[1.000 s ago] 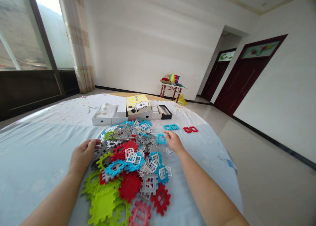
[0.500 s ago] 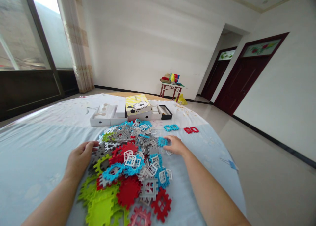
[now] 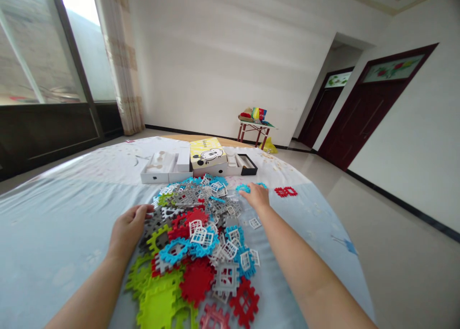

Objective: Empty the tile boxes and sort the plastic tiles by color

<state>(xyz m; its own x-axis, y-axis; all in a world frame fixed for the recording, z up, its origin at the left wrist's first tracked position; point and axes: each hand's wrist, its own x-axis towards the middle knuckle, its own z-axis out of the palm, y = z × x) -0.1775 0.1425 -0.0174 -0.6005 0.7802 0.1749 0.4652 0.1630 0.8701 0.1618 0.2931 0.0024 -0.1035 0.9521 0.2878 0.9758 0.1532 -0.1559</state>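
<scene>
A heap of interlocking plastic building pieces lies before me: green panels, a red panel, grey frames and small white window pieces. My right hand is beyond the heap's right side, thumb and fingers closed on a blue toothed building piece. Another blue piece shows just behind that hand; whether the two touch is hidden. At the heap's left edge rests my left hand, its fingers loosely bent beside dark grey pieces, gripping nothing that I can see.
Behind the heap stand white box trays, a yellow cartoon box and a black-edged tray. A joined red pair of pieces lies to the right on the pale blue tablecloth. A small table stands by the wall.
My right hand has carried the blue piece away from the heap's right edge, farther back to the blue pieces there. A white window piece now lies uncovered. My left hand stays put.
</scene>
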